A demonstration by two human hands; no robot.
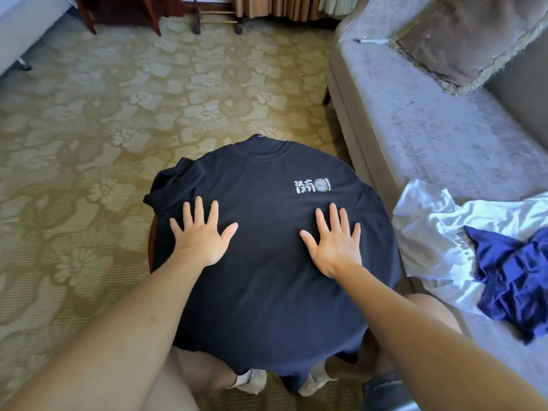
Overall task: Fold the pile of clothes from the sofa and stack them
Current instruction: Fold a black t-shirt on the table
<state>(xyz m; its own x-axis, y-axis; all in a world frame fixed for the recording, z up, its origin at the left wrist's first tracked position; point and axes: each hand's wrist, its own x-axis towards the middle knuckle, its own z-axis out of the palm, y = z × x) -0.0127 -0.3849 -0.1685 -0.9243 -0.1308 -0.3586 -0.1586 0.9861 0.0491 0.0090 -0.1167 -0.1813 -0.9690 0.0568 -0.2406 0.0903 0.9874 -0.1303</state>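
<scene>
Head view: black T-shirt (267,232) lay spread over a small round table (151,229) — left hand (201,235) and right hand (335,244) pressed flat upon it, fingers straight and splayed, gripping nothing; white garment (436,232) and blue garment (510,277) lay on the sofa (415,129).

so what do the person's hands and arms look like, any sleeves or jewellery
The left hand and right hand are bare: no gloves, and no rings, watch or bracelet show. No sleeves come into view either, right up to the picture's edge.
</scene>
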